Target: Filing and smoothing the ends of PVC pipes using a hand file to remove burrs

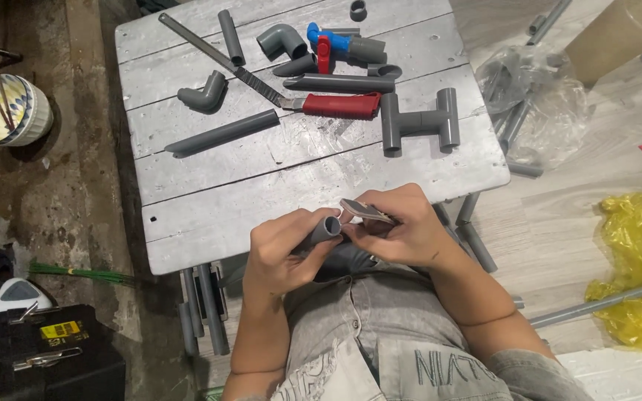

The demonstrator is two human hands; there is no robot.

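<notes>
Seen low in the middle of the frame: left hand [285,249] wrapped shut around a short grey plastic pipe piece [326,231], open end turned up and to the right. Just beside it, right hand [399,226], fingers pinched closed on a small folded strip of brownish abrasive paper [365,211], held touching the pipe's rim. Both hands held just off the near edge of a worn grey wooden table [209,215], above a lap in grey denim. Spread across the upper half of the table: a hand saw with a red handle [342,105], a grey H-shaped assembly of tee fittings [419,121], a long grey pipe length [223,133], a grey elbow fitting [203,93], and a blue valve with a red lever [322,43]. At the far left, a patterned ceramic bowl with chopsticks [5,110]. At the lower right, a crumpled yellow plastic bag [637,267] on pale flooring. In the lower left corner, a black toolbox [53,353].
</notes>
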